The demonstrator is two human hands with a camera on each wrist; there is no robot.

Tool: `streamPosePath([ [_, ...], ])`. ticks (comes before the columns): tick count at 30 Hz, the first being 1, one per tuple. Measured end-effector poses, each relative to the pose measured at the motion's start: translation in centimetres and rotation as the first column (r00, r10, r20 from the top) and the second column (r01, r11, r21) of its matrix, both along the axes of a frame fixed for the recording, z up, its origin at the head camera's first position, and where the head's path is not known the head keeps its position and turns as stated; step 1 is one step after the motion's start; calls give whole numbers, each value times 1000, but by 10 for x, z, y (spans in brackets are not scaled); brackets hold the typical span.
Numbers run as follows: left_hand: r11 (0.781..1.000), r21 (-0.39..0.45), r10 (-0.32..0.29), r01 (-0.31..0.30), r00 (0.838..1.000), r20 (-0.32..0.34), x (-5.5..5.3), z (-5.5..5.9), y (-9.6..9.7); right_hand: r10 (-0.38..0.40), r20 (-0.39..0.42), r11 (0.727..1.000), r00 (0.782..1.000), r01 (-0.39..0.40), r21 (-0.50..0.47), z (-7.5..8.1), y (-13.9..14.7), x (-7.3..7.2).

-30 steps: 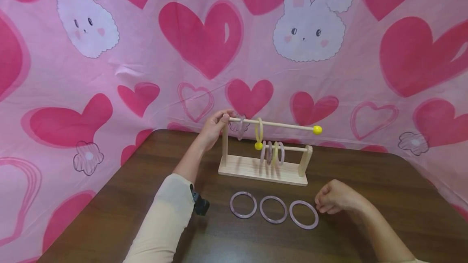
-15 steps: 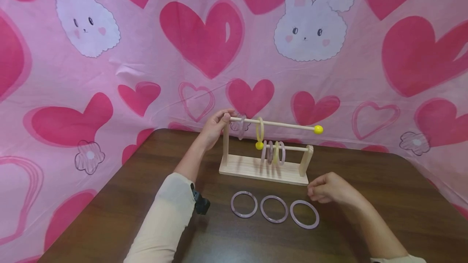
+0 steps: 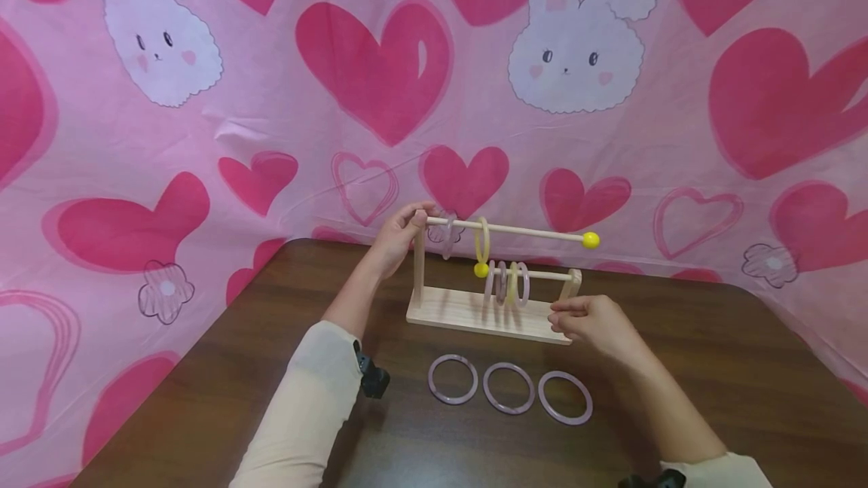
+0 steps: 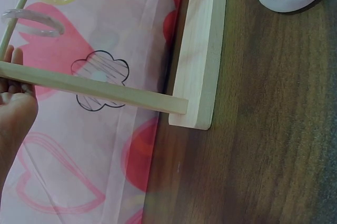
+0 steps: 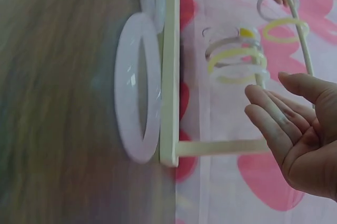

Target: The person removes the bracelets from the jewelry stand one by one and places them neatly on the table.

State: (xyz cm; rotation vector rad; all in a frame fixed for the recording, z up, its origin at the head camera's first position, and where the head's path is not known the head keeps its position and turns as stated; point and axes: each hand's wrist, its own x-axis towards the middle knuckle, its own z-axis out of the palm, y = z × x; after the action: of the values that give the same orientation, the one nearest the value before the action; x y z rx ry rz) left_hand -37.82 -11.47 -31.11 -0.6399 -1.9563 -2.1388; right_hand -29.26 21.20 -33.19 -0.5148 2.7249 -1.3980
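A wooden bangle stand (image 3: pixel 441 309) stands on the table. My left hand (image 3: pixel 398 241) holds the top of its taller left post; in the left wrist view that hand (image 4: pixel 16 110) is partly cut off. On the upper rod hang a pale lilac bangle (image 3: pixel 447 241) and a yellow bangle (image 3: pixel 485 245). Several lilac and yellow bangles hang on the lower rod (image 3: pixel 551 276). My right hand (image 3: pixel 603 326) is in front of the short right post, fingers loosely extended; the right wrist view shows this hand (image 5: pixel 310 134) with nothing in it.
Three lilac bangles lie flat in a row before the stand: left bangle (image 3: pixel 430 382), middle bangle (image 3: pixel 486 391), right bangle (image 3: pixel 575 421). Yellow balls cap the upper rod (image 3: pixel 591 240) and lower rod (image 3: pixel 481 270). A pink heart-and-rabbit cloth (image 3: pixel 475 111) hangs behind the brown table (image 3: pixel 237 367).
My right hand has moved up and left, from beside the right loose bangle to the stand's right end. My left hand and the bangles have stayed in place.
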Motion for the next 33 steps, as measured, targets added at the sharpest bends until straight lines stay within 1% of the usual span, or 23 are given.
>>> streamPosePath([
  [8,1000,-14,2,-2,1000,0,-1,-3,-1,-34,-56,999,998,34,-4,10,-19,-5],
  [13,1000,-21,5,-4,1000,23,-1,-2,-1,-36,-132,998,991,42,43,18,-32,-12],
  [16,1000,-20,10,-10,999,32,-1,-2,-1,-37,-186,996,982,50,68,23,-40,-15],
  [20,1000,-17,13,-12,999,31,0,-2,-1,-33,-223,997,974,47,55,25,-50,-21],
  [23,1000,-7,9,-8,1000,28,0,-2,-1,-27,-226,999,974,36,34,26,-59,-25],
  [27,1000,22,-8,8,1000,16,0,-2,0,-62,-248,996,967,77,49,29,-71,-29],
  [29,999,34,-15,15,1000,8,0,-2,0,-85,-278,993,957,103,51,30,-77,-30],
  [31,999,36,-17,16,1000,2,-1,-1,0,-100,-297,993,950,114,30,31,-83,-31],
  [33,999,34,-15,15,1000,-1,-1,0,-1,-106,-299,994,948,110,-4,32,-89,-33],
])
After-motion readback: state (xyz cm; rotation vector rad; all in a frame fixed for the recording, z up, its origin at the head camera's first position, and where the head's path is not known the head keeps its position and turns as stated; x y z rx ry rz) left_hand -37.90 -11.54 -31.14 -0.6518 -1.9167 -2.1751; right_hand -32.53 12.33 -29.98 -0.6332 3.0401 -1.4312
